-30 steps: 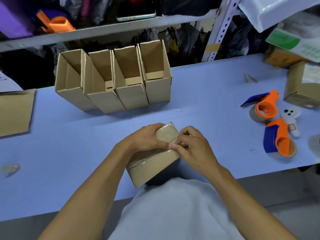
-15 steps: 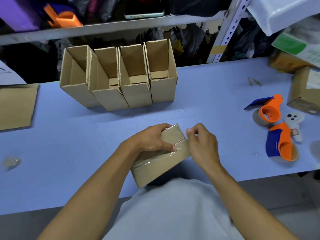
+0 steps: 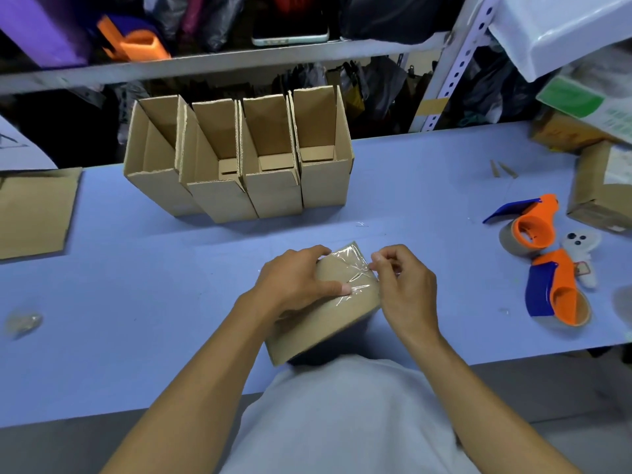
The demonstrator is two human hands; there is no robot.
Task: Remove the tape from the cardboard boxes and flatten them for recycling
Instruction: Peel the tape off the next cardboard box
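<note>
Gripping taped box (image 3: 321,319) with left hand (image 3: 297,285), right hand (image 3: 407,289) pinching clear tape (image 3: 355,268), no legible writing

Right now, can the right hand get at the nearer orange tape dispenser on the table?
Probably yes, but not at once. The nearer tape dispenser lies on bare table to the right hand's side, with nothing between them. However, that hand pinches the clear tape on the box and must let go first.
</note>
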